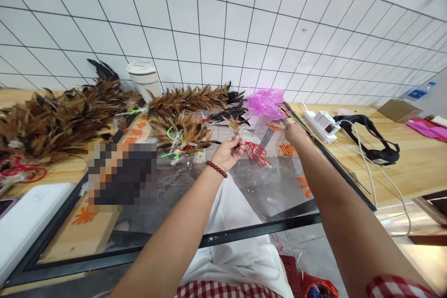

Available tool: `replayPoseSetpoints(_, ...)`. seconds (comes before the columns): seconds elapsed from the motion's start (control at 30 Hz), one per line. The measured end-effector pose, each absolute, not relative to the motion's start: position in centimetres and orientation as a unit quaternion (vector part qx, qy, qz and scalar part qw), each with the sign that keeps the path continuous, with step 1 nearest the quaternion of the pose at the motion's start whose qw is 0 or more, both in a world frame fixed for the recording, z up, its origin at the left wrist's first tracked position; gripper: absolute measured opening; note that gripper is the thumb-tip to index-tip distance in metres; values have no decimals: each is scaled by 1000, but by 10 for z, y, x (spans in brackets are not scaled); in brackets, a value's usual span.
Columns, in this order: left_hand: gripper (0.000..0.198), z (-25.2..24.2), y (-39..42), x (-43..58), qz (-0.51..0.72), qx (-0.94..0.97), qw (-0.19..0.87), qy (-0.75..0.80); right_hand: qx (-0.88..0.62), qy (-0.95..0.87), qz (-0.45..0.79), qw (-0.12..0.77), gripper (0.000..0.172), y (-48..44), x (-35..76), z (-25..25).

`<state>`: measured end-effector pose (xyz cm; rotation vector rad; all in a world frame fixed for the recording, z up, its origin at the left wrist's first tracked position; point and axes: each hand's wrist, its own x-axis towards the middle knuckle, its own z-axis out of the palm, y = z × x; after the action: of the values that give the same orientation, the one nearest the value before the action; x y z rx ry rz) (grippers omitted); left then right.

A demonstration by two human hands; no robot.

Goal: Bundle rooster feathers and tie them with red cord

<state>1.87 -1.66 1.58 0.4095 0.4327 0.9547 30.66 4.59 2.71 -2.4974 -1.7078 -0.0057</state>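
Observation:
My left hand (229,152), with a dark red bead bracelet (216,169) on its wrist, pinches a small bunch of brown feathers (233,125) by the base, tips pointing up. Beside it a tangle of red string (257,153) lies on the glass tabletop (240,198). My right hand (295,133) reaches far forward, next to a crumpled pink plastic bag (267,102) and some orange items (275,126). Its fingers are mostly hidden, so whether it holds anything cannot be seen. Left of my left hand lie a loose feather bundle (183,134) and black feathers (226,114).
A long brown feather bundle (195,100) lies along the wall, with a bigger feather pile (63,116) at left. A white lidded cup (144,79) stands behind. At right are a white power strip (319,125), cables and a black strap (373,142). A white box (38,223) sits front left.

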Motion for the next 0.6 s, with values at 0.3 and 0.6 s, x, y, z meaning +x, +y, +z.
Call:
replayPoseSetpoints(0.3, 15, 16, -18, 27, 479, 210, 809, 268, -578, -510, 409, 489, 29, -5, 225, 48)
replayPoseSetpoints(0.6, 8, 16, -25, 33, 451, 280, 785, 320, -467, -544, 458, 525, 30, -34, 176, 32)
